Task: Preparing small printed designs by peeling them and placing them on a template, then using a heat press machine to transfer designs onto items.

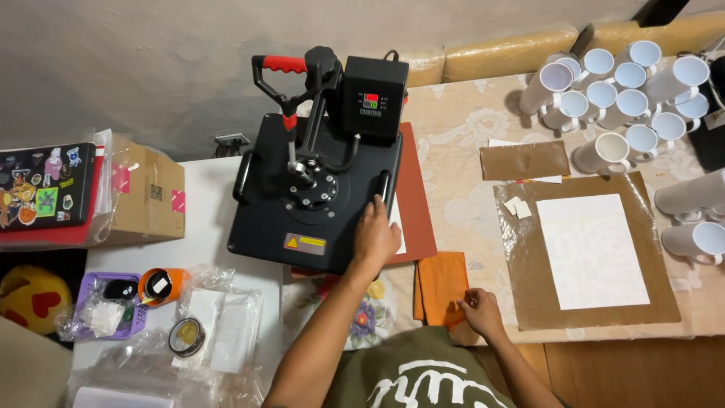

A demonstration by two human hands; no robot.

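At the far left a sticker-covered laptop (45,193) and a cardboard box (147,198) sit beside the black heat press (317,193) on the desk (211,189). The left hand (375,236) lies on the press's upper platen near its right edge, fingers spread flat and gripping nothing; steady, even pressure there would probably keep the plate from shifting. Further right, the right hand (480,311) pinches the corner of an orange cloth (442,287), with brown paper (593,253) and white mugs (627,91) beyond.
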